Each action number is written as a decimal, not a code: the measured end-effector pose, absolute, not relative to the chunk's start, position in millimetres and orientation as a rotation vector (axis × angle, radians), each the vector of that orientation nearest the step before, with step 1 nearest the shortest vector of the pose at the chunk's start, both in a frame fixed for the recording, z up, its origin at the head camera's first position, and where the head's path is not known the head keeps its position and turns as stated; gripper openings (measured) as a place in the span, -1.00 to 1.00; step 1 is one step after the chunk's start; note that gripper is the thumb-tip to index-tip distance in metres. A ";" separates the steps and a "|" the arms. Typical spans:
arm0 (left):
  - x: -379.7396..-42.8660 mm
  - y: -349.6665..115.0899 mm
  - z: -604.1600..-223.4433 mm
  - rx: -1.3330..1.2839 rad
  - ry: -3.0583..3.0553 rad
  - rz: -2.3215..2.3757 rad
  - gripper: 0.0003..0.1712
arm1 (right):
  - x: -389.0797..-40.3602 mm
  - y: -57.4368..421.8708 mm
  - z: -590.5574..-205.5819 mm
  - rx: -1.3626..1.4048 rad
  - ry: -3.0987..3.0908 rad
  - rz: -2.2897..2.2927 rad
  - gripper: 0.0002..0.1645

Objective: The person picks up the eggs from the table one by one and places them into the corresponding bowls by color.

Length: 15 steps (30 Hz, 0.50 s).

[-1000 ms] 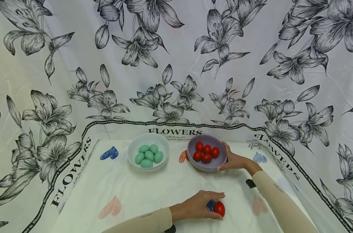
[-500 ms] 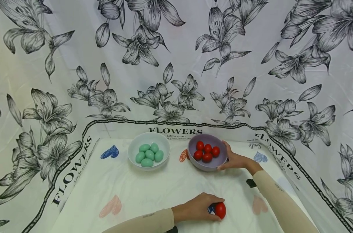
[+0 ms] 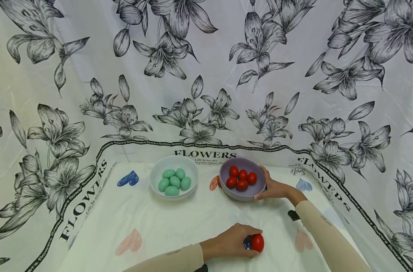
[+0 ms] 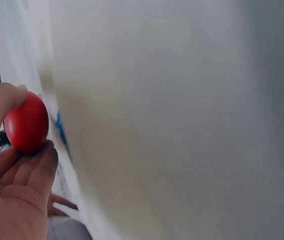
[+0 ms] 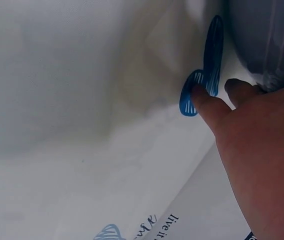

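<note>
My left hand (image 3: 232, 241) pinches a red egg (image 3: 258, 243) between thumb and fingers, low over the cloth in the head view. The left wrist view shows the same egg (image 4: 27, 122) between the thumb above and the fingertips below. At the right side of a purple bowl (image 3: 238, 197), my right hand (image 3: 274, 187) grips the bowl with thumb and fingers spread around its wall. Several red eggs (image 3: 242, 185) lie inside it. The right wrist view has the hand (image 5: 267, 140) beside the bowl's dark outer wall (image 5: 267, 35).
Left of the purple bowl stands a white bowl (image 3: 174, 160) with several mint-green eggs (image 3: 174, 182). A white cloth (image 3: 165, 223) printed with hearts covers the table. Behind it hangs a curtain (image 3: 213, 49) with black flower drawings.
The left thumb and fingers have come together on the red egg, which has shifted slightly. My right hand and both bowls have stayed in place.
</note>
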State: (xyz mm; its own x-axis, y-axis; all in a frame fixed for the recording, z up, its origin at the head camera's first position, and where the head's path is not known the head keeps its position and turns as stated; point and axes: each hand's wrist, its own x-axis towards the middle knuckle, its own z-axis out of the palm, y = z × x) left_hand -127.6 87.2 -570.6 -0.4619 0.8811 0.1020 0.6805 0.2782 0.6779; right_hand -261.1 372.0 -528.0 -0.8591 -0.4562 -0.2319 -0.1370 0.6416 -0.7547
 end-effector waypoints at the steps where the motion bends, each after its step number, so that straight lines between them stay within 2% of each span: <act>1: -128.8 86.2 -567.8 1.431 2.258 0.985 -0.28 | -260.9 372.0 -527.8 -0.466 2.461 -1.082 0.73; 8: -149.0 75.0 -535.9 1.456 2.240 1.157 -0.25 | -259.8 371.1 -525.8 -0.472 2.461 -1.084 0.73; 15: -194.6 63.6 -488.2 1.574 2.362 1.255 -0.25 | -262.1 372.3 -526.8 -0.485 2.430 -1.085 0.73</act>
